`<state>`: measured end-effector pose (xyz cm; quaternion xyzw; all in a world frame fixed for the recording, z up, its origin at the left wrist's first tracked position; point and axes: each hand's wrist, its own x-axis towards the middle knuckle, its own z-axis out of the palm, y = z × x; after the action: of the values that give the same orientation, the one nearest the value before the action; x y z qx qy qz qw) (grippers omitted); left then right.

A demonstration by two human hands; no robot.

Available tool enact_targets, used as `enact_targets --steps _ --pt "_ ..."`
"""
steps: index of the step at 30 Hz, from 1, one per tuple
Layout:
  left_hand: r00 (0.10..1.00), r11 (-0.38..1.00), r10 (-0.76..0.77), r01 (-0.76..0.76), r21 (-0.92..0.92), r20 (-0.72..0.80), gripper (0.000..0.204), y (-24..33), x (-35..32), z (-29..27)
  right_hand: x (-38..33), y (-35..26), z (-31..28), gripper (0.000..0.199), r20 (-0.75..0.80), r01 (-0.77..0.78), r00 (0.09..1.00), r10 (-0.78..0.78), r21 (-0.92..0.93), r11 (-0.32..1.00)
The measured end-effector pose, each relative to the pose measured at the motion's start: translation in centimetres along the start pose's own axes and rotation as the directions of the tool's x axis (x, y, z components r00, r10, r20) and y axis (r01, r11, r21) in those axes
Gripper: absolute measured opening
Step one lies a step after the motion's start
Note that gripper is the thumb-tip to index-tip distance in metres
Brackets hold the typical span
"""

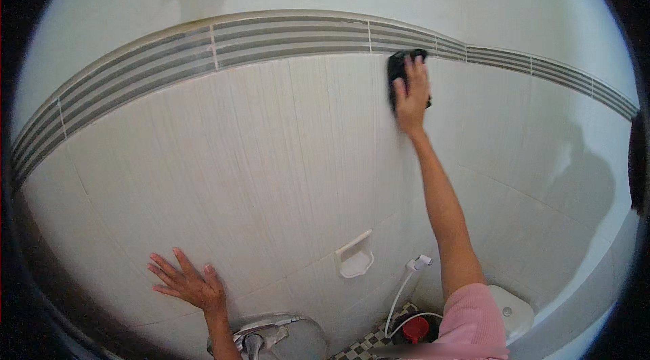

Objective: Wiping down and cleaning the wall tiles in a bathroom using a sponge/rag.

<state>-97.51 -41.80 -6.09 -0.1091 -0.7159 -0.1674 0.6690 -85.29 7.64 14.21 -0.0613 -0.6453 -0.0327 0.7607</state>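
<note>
High on the white tiled wall (271,143), just below the grey striped border, my right hand (412,99) presses a black cloth (395,69) against the tiles. The fingers lie over the cloth and hide part of it. My right arm is stretched far up. Lower down on the left, my left hand (186,282) rests against the wall with its fingers spread and nothing in it.
Below are a soap dish (355,260) on the wall, a chrome faucet (254,344) near my left forearm, and a white bidet sprayer (421,262) with its hose. A red dipper (415,328) and a white toilet tank (512,312) stand at the lower right.
</note>
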Motion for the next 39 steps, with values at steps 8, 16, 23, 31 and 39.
enact_targets --steps 8,16,23,31,39 --pt "1.000 1.000 0.010 -0.010 0.003 0.011 0.064 0.2 0.0 0.0 -6.3 15.8 -1.4 0.064 -0.114 -0.694 0.720 0.685 -0.110 0.711" --pt "1.000 1.000 0.014 -0.014 -0.027 0.009 0.062 0.0 -0.1 0.0 -12.6 2.9 -1.1 0.056 -0.150 -0.753 0.658 0.738 -0.125 0.646" --pt "0.999 0.998 0.038 -0.037 -0.055 0.018 0.060 -0.3 0.0 0.1 -16.7 -14.5 -2.4 0.058 0.359 0.040 0.931 -0.071 0.096 0.995" --pt "0.999 0.999 0.037 -0.037 -0.007 0.003 0.062 -0.1 0.1 0.3 -23.3 -2.0 -5.5 0.063 0.328 -0.041 0.944 0.025 0.040 0.998" --pt "1.000 0.997 0.024 -0.025 -0.077 -0.005 0.061 0.1 0.1 0.1 -31.3 0.2 -5.3 0.062 0.007 -0.955 0.276 0.961 -0.106 0.275"
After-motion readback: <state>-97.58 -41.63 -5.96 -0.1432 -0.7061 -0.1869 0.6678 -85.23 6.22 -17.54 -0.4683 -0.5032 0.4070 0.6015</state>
